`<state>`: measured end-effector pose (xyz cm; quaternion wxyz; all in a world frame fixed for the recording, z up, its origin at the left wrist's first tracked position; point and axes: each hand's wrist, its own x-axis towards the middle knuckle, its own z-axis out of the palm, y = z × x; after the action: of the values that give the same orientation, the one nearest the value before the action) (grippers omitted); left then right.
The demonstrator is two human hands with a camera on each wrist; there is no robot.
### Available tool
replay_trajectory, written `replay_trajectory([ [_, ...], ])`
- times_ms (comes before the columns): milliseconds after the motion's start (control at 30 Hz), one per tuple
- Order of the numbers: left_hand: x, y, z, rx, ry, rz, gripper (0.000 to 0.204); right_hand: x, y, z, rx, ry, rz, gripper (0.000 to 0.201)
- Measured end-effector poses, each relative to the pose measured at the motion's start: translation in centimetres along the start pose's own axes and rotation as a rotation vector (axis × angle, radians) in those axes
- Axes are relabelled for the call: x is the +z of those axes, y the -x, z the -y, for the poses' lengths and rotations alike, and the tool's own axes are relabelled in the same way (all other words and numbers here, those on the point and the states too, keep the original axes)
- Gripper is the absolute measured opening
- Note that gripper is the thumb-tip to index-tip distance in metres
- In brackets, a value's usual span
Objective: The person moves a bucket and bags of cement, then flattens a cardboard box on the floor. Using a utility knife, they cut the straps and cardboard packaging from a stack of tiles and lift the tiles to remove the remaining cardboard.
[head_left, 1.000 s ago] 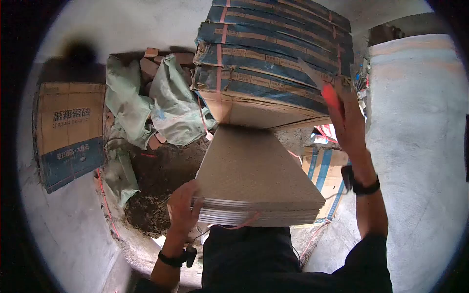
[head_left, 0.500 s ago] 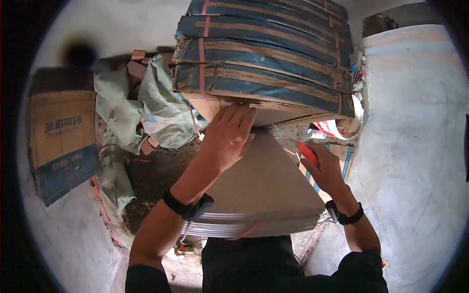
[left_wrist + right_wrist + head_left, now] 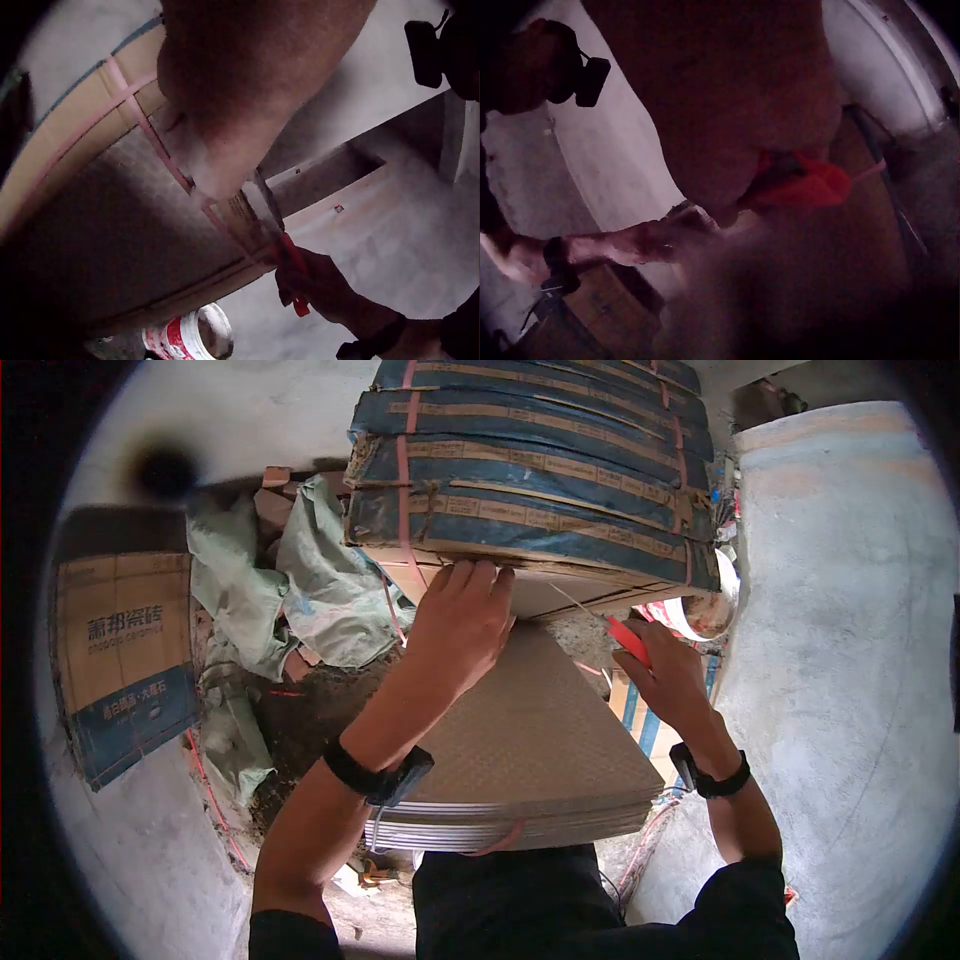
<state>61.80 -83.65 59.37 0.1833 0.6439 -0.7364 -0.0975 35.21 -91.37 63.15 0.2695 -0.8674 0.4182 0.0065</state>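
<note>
The person stands before a tall stack of strapped tile boxes (image 3: 530, 470), which fills the 12 o'clock part of the head view. The left hand (image 3: 462, 622) lies with straight fingers against the front of the lowest box (image 3: 560, 585); it presses there and grasps nothing. The right hand (image 3: 668, 678), at about 3 o'clock from the left one, is closed around a red-handled cutter (image 3: 628, 640), and the thin blade points up and to 10 o'clock toward the lower edge of that box. In the left wrist view the blade of the cutter (image 3: 264, 206) sits just at the pink strap (image 3: 161, 154) that runs across the box, but I cannot tell if it already cuts into it. The strap looks whole in every view, so I judge that the cutting is only at its beginning, and the opening of the box is all left to do. Below the hands, toward 6 o'clock, a pile of bare tiles (image 3: 520, 760) lies free of its packing, with a loose pink strap under its near edge; this part seems already done. The right wrist view is too dark to add more.
</note>
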Motion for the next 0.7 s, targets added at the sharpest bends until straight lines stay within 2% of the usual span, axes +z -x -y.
replay_trajectory([
  [100, 0.9, -0.2, -0.1, -0.035, -0.066, 0.092, 0.043, 0.3, -0.4, 0.2, -0.001, 0.032, 0.003, 0.036],
  [167, 1.2, -0.3, -0.2, -0.029, -0.086, -0.016, 0.023, 0.7, -0.8, 0.6, 0.02, 0.039, 0.013, 0.035],
  [333, 2.3, -0.9, 0.3, -0.004, -0.109, -0.055, 0.014, 2.3, -1.5, 0.7, 0.097, 0.179, 0.176, 0.034],
  [467, 2.9, -1.5, 1.4, 0.038, -0.103, -0.04, 0.01, 2.3, -2.0, 1.2, 0.084, 0.185, 0.227, 0.031],
  [600, 2.8, -1.6, 1.5, -0.017, -0.028, -0.023, 0.01, 2.5, -1.2, 1.3, 0.101, 0.245, 0.253, 0.031],
  [700, 2.6, -1.5, 1.8, 0.007, 0.018, -0.033, 0.008, 1.8, -0.8, 1.2, 0.07, 0.295, 0.26, 0.03],
])
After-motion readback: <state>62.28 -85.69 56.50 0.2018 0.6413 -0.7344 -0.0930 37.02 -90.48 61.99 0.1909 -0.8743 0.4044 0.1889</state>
